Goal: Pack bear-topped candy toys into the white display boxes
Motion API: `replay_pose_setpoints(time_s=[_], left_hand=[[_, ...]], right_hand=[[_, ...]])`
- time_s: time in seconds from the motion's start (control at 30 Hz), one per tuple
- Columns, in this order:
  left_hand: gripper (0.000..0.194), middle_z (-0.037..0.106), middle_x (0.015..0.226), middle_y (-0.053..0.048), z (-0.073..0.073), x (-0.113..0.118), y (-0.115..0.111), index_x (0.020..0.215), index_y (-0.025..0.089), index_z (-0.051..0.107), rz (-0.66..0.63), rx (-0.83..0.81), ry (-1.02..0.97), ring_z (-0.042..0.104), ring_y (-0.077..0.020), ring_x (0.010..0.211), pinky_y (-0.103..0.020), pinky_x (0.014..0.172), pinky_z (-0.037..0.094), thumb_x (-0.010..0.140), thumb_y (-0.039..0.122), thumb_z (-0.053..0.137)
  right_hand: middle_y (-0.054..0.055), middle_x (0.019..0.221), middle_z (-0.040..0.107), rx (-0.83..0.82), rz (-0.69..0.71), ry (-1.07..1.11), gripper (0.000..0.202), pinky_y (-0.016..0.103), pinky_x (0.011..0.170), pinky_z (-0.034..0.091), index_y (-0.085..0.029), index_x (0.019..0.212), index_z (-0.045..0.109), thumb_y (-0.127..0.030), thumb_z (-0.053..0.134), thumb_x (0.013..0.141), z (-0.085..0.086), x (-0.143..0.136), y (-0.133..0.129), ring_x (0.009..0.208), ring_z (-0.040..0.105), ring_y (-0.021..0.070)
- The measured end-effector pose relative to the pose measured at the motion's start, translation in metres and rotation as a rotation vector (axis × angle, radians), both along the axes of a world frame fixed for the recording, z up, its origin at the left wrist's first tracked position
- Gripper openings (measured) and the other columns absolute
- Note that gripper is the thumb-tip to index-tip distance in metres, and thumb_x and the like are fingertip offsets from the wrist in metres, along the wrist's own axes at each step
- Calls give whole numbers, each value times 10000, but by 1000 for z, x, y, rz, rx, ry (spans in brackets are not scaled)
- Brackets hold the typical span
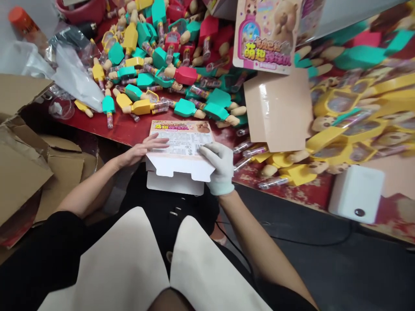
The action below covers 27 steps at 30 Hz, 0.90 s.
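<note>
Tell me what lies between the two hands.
In the head view, only the printed carton lies between the bare left hand and the gloved right hand; both rest on it.
</note>
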<state>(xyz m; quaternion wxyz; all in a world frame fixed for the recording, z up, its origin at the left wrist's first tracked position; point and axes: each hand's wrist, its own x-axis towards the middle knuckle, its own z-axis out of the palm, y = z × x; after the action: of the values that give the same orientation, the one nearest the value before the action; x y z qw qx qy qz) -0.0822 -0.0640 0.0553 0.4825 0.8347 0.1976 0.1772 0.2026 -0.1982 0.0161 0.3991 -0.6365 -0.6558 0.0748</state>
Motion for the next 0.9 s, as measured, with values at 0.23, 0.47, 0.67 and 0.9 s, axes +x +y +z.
replay_pose_setpoints(time_s=[0.23, 0.47, 0.67, 0.9], left_hand=[[471, 620, 1466, -109, -8, 12, -22, 1355, 253, 667, 154, 321, 1, 433, -365, 1489, -634, 1212, 372, 921, 432, 713], [356, 690, 1337, -100, -31, 25, -34, 1278, 248, 689, 405, 369, -86, 552, -297, 1395, -544, 1177, 456, 969, 421, 644], [1006, 404, 1530, -233, -43, 13, -89, 1546, 204, 300, 984, -12, -181, 509, -328, 1385, -483, 1118, 498, 785, 648, 786], [775, 247, 1646, -154, 21, 37, -108, 1554, 322, 157, 890, 43, -367, 353, -306, 1536, -486, 1230, 408, 972, 536, 620]], right_hand=[[168, 1586, 411, -209, 388, -55, 693, 615, 1214, 351, -181, 1511, 499, -489, 609, 900, 27, 29, -14, 1524, 311, 376], [141, 1273, 673, -162, -22, -149, 320, 552, 1090, 482, -215, 1200, 726, -352, 596, 942, 24, 3, 3, 1255, 559, 336], [175, 1417, 576, -176, 55, -48, 513, 539, 1107, 498, -189, 1320, 681, -476, 658, 895, 23, 25, 5, 1309, 561, 346], [144, 1366, 630, 73, -70, 371, 364, 491, 1099, 530, -221, 1274, 705, -370, 617, 954, 44, -26, -32, 1278, 624, 288]])
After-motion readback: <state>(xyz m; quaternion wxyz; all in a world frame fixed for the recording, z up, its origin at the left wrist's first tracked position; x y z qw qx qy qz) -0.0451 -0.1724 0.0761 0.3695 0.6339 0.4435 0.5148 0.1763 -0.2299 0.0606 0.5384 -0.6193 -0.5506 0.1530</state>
